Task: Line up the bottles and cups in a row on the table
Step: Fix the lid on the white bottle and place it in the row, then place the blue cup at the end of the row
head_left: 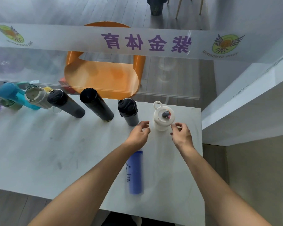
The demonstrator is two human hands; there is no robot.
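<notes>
A blue bottle point(135, 172) stands on the white table point(39, 152), nearest the person, just behind the left hand point(139, 134) and partly hidden by its wrist. Both hands hover empty above the tabletop, fingers loosely curled and apart. The right hand point(182, 134) has its fingertips point(176, 125) at the side of a white bottle with a loop lid point(162, 117); whether they touch it cannot be told. Just beyond the left fingertips stands a short black bottle point(129, 111). Farther left the row runs on: a tall black flask point(96, 104), a dark grey flask point(65, 103), a grey cup point(37, 97) and a turquoise bottle point(13, 94).
</notes>
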